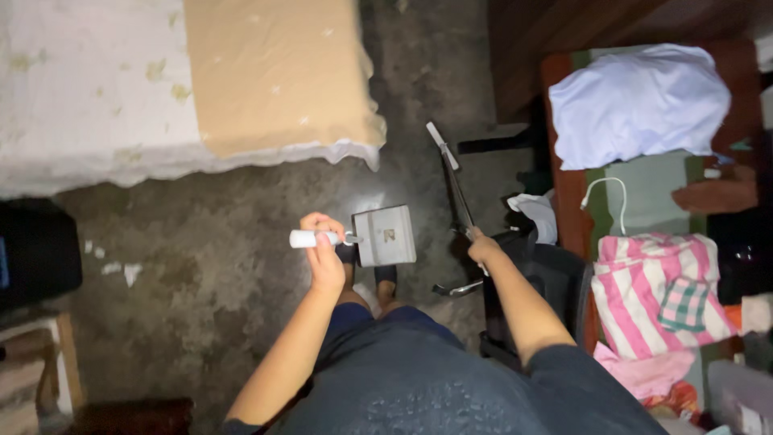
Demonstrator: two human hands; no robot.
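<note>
two hands clenched: left hand (324, 246) grips a boxy grey dustpan's (385, 235) white handle, right hand (481, 246) a thin broomstick (452, 179).

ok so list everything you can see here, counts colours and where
dustpan: one, grey, white handle, held over the floor at centre
long-handled tool: one, dark with a pale tip, right of the dustpan; its working end is not clear
mattress: one, white, top left
tan sheet: one, on the mattress
floor: dark, with pale scraps at left
white cloth: one, top right
pink striped cloth: one, right
white cable: one, right
black chair: one, beside the right arm
left hand: fingers around the dustpan handle
right hand: grips the long-handled tool
</note>
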